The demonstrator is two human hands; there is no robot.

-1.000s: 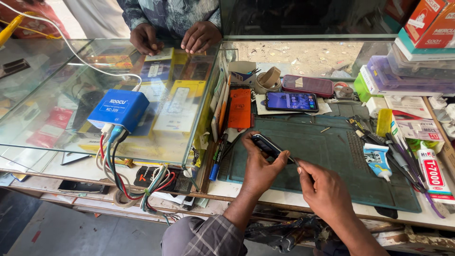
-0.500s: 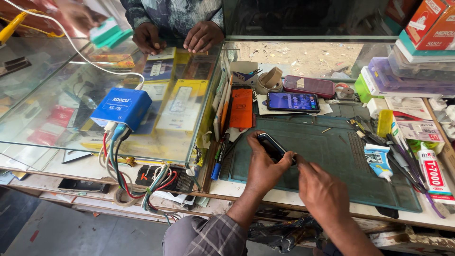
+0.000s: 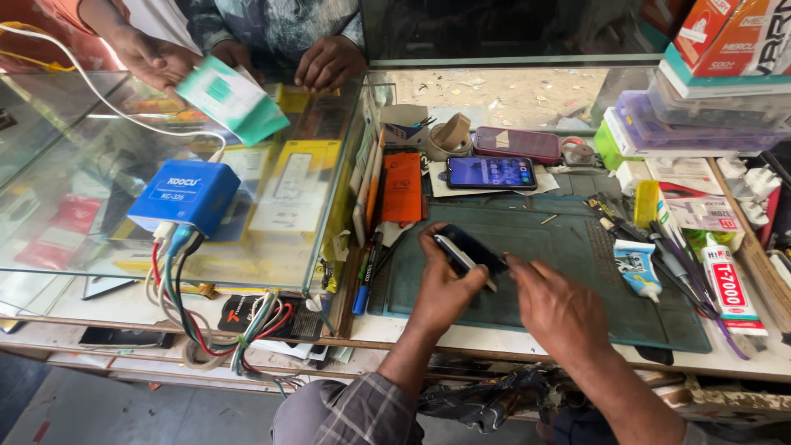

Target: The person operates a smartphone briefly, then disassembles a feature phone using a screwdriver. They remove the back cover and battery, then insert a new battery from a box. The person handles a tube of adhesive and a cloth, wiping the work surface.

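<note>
Right, from the head camera, the left hand [image 3: 442,284] is curled around a dark phone [image 3: 470,251], fingers clamped on its lower edge and holding it tilted, raised just above the green work mat [image 3: 568,272]. The right hand [image 3: 559,309] comes in from the side, its fingers together and the tip of one pressed against the phone's right end; whether it pinches a tool there I cannot tell. For this to go well, I'd say the left grip should stay firm on the edges, never squeezing the glass, while the right works slowly along the seam with light, even pressure. Behind the mat lies a second phone [image 3: 491,173] with its screen lit, an orange packet [image 3: 402,188] just left of it, and glue tubes [image 3: 725,288] well off to the right. On the glass counter [image 3: 99,247] sits a blue charger box [image 3: 184,196] trailing cables, and across it another person's hand [image 3: 148,56] holds out a small green-and-white box [image 3: 232,99], well apart from the work.
</note>
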